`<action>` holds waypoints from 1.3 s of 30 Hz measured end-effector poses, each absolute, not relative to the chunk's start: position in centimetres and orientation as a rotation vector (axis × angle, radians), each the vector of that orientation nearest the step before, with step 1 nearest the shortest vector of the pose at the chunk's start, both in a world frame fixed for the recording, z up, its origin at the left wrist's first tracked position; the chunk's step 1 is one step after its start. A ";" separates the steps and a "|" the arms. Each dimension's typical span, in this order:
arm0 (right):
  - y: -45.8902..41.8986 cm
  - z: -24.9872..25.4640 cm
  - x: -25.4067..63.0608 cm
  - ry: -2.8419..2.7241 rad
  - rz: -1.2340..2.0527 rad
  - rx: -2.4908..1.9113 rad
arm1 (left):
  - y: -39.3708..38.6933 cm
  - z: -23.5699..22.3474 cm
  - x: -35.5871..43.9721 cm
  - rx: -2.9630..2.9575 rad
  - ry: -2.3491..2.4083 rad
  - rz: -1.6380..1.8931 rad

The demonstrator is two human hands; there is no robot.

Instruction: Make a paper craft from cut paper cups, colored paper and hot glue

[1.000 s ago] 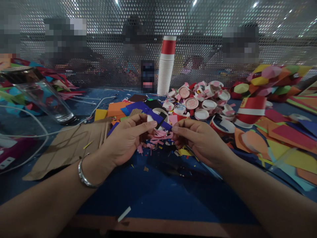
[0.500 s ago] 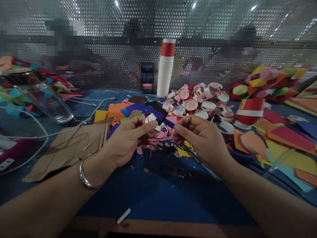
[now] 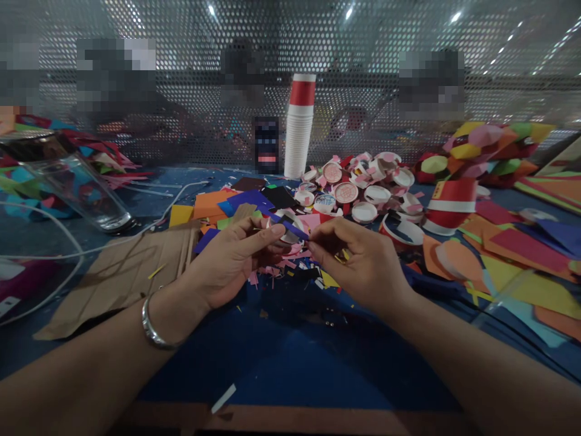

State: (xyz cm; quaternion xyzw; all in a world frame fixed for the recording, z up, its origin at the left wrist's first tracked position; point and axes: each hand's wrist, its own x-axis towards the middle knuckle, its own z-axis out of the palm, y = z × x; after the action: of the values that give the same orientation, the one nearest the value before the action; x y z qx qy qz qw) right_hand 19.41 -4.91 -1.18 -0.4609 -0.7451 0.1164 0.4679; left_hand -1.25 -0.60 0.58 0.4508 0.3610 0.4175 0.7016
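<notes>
Centrally, above a litter of pink paper snippets (image 3: 290, 257), a small dark blue paper strip (image 3: 294, 229) is pinched between the two hands. The left hand (image 3: 231, 260) is closed on the strip's left end, thumb laid flat along the forefinger, with a metal bangle (image 3: 152, 324) worn at the wrist. The right hand (image 3: 363, 263) is closed on the right end, fingertips drawn together. The strip is held just clear of the blue table (image 3: 290, 357), close over the scraps.

Bare table surface is seen only between the forearms, running back to the near edge, where a wooden border (image 3: 318, 418) and a white sliver of paper (image 3: 223, 398) are found. Leftwards, a brown paper sheet (image 3: 122, 275) is spread just beside the left hand, its edge touching a stack of orange, yellow and blue card (image 3: 218, 206). Further left, a tilted clear glass jar (image 3: 77, 181) and a white cable (image 3: 54, 266) are placed well apart from the hands.

Beyond the hands, room is closed off by a heap of cut paper-cup bottoms (image 3: 358, 188), with a tall stack of white cups topped in red (image 3: 298, 127) standing behind it against a perforated metal screen (image 3: 181, 79). Rightwards, a red-and-white cut cup (image 3: 454, 203) is set near the right hand, and overlapping coloured card sheets (image 3: 521, 260) are crowded up to the right forearm. Folded coloured paper shapes (image 3: 490, 148) are piled at the far right.
</notes>
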 end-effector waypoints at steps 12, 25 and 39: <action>-4.0 -1.9 19.6 -1.602 0.630 -1.134 | -0.5 0.3 -1.4 0.966 0.774 0.895; -4.0 -1.7 19.3 -1.575 0.803 -1.137 | -0.8 0.5 -1.0 0.986 0.833 0.955; -4.1 -1.6 19.4 -1.578 0.806 -1.142 | -0.9 0.4 -1.1 1.155 0.893 0.948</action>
State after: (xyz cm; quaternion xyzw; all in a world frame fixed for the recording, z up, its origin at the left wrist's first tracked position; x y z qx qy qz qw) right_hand 19.38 -4.10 -1.60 -0.4711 -0.6507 0.3326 0.4940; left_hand -1.13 -0.92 0.43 0.5073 0.3924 0.4162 0.6446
